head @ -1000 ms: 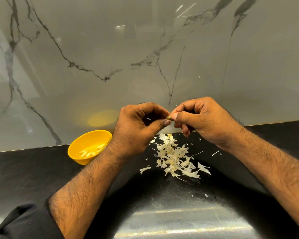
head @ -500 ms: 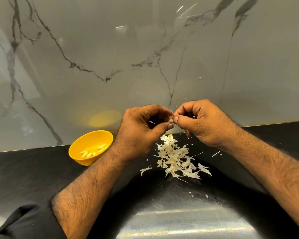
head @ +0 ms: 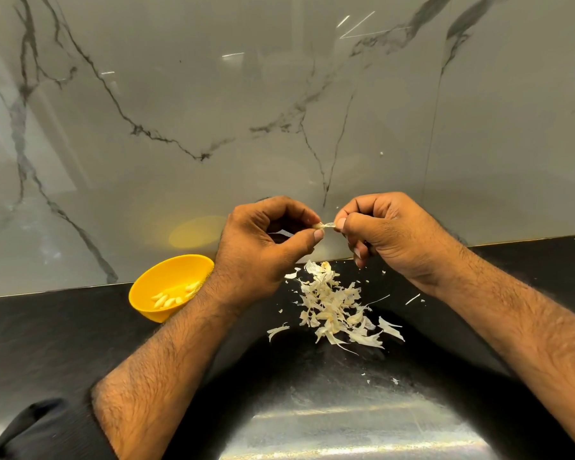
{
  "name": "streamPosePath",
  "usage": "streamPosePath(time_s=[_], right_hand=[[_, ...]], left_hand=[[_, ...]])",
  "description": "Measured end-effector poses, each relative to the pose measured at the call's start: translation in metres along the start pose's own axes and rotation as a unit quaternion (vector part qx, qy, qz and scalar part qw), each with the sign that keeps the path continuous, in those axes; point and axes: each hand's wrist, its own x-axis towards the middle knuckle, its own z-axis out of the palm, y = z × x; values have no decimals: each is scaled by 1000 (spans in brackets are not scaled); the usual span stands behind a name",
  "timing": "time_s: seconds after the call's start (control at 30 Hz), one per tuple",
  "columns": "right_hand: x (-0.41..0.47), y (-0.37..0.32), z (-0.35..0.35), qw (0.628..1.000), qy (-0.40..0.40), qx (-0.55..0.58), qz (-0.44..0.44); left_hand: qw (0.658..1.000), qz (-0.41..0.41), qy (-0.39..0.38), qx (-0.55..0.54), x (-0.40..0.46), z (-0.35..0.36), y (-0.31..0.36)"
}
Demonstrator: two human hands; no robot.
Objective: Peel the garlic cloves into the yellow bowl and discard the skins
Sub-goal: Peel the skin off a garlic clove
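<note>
While both hands, left (head: 259, 250) and right (head: 389, 237), pinch one small pale garlic clove (head: 318, 225) mid-frame, peeling continues; next, probably drop it into the yellow plastic bowl (head: 153, 287).

Clove (head: 317, 225): I see only its tip; the left hand (head: 259, 250) covers the rest, too small to judge how much is peeled. Skin (head: 329, 224): thin strip, its far end lost inside the right hand (head: 389, 237). Bowl (head: 153, 287): right rim hidden by my left wrist. Sleeve (head: 44, 429): cut off at the bottom-left edge.
</note>
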Motion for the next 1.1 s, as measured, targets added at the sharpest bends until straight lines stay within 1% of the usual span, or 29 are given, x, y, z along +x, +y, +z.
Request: streamPosePath(time_s=[0.1, 0.2, 0.27, 0.3, 0.37, 0.43, 0.57, 0.67, 0.87, 0.97, 1.1], right_hand=[[1, -1, -2, 1000, -3, -14, 6], [0, -2, -3, 999, -27, -40, 14], [0, -4, -3, 998, -34, -52, 5], [-1, -5, -3, 997, -33, -76, -9], [-2, -7, -2, 987, -32, -150, -44], [-4, -8, -2, 976, -32, -202, -74], [-4, -6, -3, 962, -24, -256, -97], [-4, -7, -3, 947, -39, -301, -105], [-6, -9, -1, 931, -35, -341, -123], [-7, -7, 3, 939, -4, -318, -128], [-6, -6, 4, 980, 7, -183, -76]], left_hand=[[1000, 8, 3, 15, 1, -4, -1], [1000, -9, 1, 3, 1, -8, -1], [1000, -9, -5, 8, 2, -8, 0], [1000, -6, -10, 13, 2, -8, 1], [999, 1, -20, 27, 1, -8, 2], [998, 11, -31, 54, 0, -8, 5], [991, 43, -46, 122, -1, -7, 8], [982, 66, -57, 165, -2, -6, 11], [978, 76, -64, 185, -3, -2, 13], [978, 76, -56, 185, -5, 1, 15], [992, 45, -34, 110, -4, 0, 14]])
